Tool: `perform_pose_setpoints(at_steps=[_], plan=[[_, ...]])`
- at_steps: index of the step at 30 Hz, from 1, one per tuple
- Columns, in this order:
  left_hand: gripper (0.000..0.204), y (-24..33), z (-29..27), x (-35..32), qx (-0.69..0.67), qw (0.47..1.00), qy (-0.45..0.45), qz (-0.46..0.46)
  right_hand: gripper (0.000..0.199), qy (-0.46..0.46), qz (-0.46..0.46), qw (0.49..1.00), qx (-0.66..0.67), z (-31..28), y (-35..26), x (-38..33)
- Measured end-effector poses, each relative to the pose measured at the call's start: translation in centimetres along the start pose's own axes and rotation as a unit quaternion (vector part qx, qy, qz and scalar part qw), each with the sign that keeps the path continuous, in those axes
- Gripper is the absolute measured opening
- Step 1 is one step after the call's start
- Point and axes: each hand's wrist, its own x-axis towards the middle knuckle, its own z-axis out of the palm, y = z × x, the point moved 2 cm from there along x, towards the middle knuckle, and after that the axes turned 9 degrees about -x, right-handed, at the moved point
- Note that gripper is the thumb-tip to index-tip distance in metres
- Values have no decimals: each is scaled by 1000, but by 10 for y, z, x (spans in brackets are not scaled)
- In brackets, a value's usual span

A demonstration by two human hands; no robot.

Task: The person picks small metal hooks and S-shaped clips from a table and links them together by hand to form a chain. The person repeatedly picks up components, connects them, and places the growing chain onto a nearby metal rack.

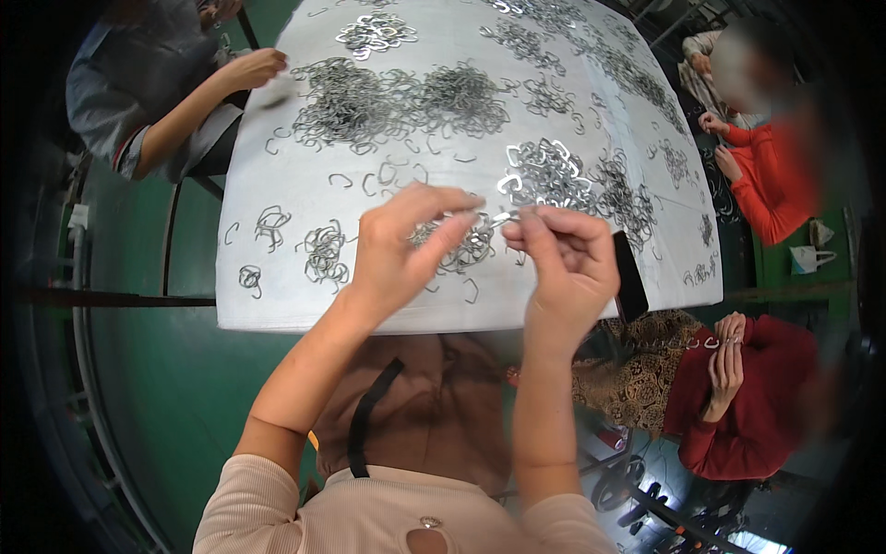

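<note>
Apparently, right hand (pixel 570 254) pinches metal hook (pixel 501 220) between both hands, likely fingertip-held for control | left hand (pixel 399 238) thumb and fingers apart | hook pile (pixel 549 173) just beyond, probably for reach

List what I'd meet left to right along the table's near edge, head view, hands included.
Small clump of metal links → larger clump of metal links → left hand → right hand → black flat slab → small right-hand clump of links.
</note>
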Motion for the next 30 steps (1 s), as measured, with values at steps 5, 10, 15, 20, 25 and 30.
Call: perform_pose_setpoints(at_steps=[5, 10, 15, 20, 25, 30], plan=[[15, -73, 26, 29, 63, 994, -56, -76, 18, 65, -67, 994, -63, -49, -28, -3], [18, -136, 84, 47, 199, 968, -153, -28, 17, 118, -73, 985, -105, -92, -44, -11], [22, -152, 119, 58, 331, 931, -142, -61, 17, 122, -80, 981, -126, -119, -51, -27], [21, -161, 117, 66, 267, 935, -193, -132, 17, 110, -70, 984, -120, -132, -58, -54], [19, -142, 94, 56, 98, 970, -146, -168, 16, 69, -51, 994, -73, -131, -55, -81], [16, -128, 73, 36, -102, 953, -94, -269, 15, 53, -31, 995, -79, -122, -43, -108]])
